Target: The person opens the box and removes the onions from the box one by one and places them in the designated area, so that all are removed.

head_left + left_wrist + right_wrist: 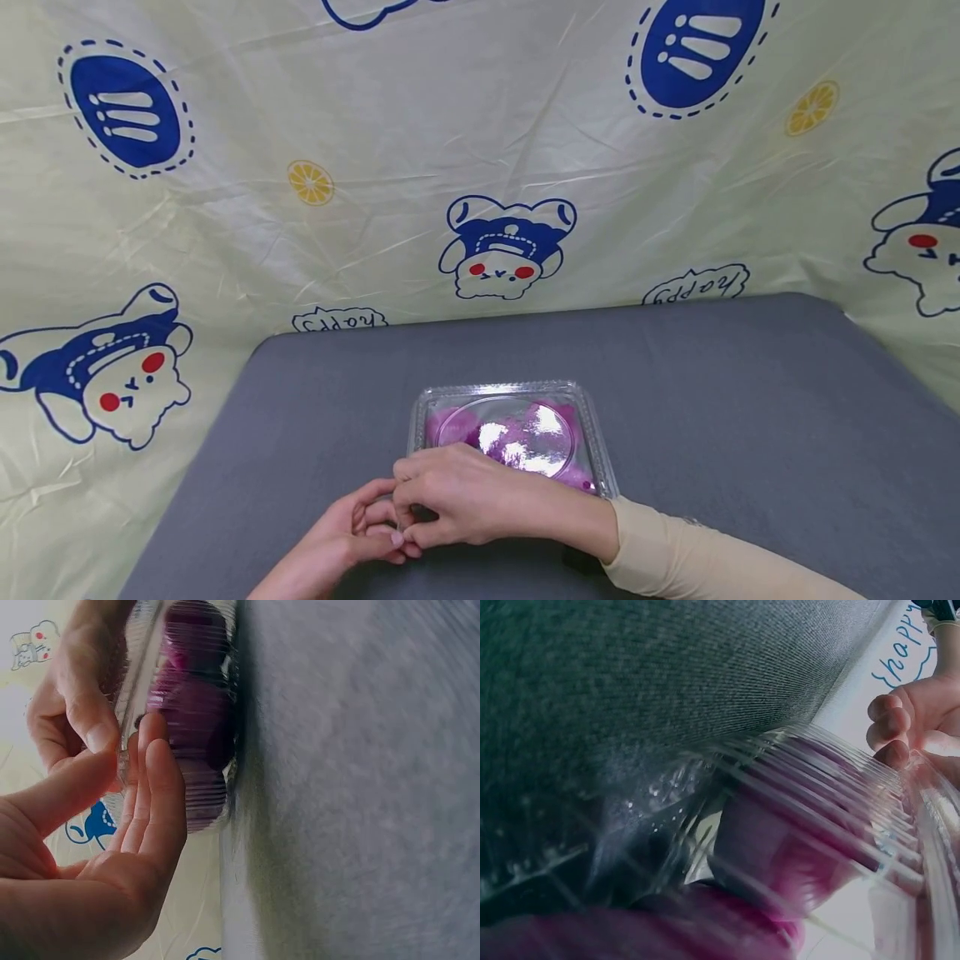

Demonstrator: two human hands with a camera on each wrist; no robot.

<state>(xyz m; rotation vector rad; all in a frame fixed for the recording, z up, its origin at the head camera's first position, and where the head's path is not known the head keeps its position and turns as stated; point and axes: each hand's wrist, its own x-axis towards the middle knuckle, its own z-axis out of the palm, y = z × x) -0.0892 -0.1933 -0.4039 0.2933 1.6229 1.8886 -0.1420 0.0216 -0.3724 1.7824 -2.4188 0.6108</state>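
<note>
A clear plastic clamshell box [597, 442] stands on the grey surface with its lid down over purple-pink rounded pieces [453, 425]. Ribbed side walls show in both wrist views, and glare hides part of the contents. At the box's near left corner, my left hand [356, 529] pinches the rim between thumb and fingertips. My right hand [461, 492] reaches across the front of the box, its curled fingers and thumb pinching that same corner. The fingertips of both hands meet there. The left hand [922, 724] also appears at the upper right of the right wrist view.
A grey cloth-covered table [720, 417] spreads around the box. Behind it hangs a pale curtain [390, 100] printed with blue cartoon figures and orange slices. A small dark object [581, 560] shows under the right wrist.
</note>
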